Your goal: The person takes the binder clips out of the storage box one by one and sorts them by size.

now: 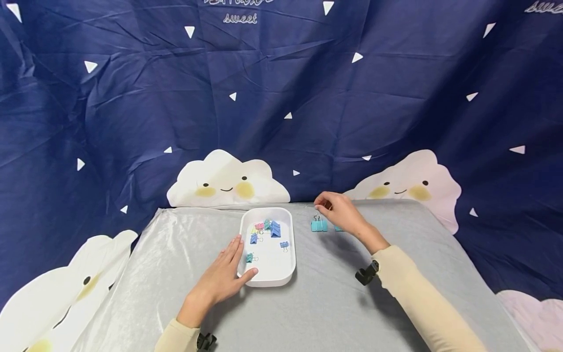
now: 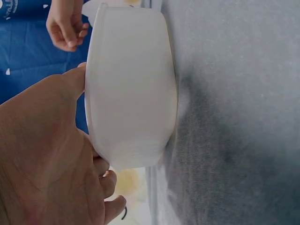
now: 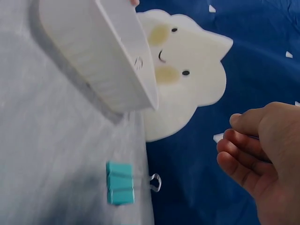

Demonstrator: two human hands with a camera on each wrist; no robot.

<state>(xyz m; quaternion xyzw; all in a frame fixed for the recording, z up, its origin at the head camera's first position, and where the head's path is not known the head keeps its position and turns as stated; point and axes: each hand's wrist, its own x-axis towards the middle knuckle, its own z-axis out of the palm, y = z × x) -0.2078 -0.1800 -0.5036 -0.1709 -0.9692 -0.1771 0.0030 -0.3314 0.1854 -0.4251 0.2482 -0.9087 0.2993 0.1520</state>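
A white plastic box (image 1: 272, 281) holds several small binder clips, including a blue binder clip (image 1: 275, 229), a pink one (image 1: 259, 226) and a teal one (image 1: 249, 257). My left hand (image 1: 224, 274) rests at the box's near left corner, fingers straight along the left rim and thumb over the near rim. Right of the box, a larger teal binder clip (image 1: 319, 225) sits on the cloth. Just above it is my right hand (image 1: 340, 211), fingers loosely bent; the right wrist view shows it apart from the clip. Another teal clip (image 1: 338, 228) is partly hidden behind that hand.
Grey cloth (image 1: 325, 303) covers the table. A dark blue curtain (image 1: 264, 122) with white clouds and triangles hangs directly behind the table's far edge. Each wrist carries a black camera mount, such as the right one (image 1: 367, 273).
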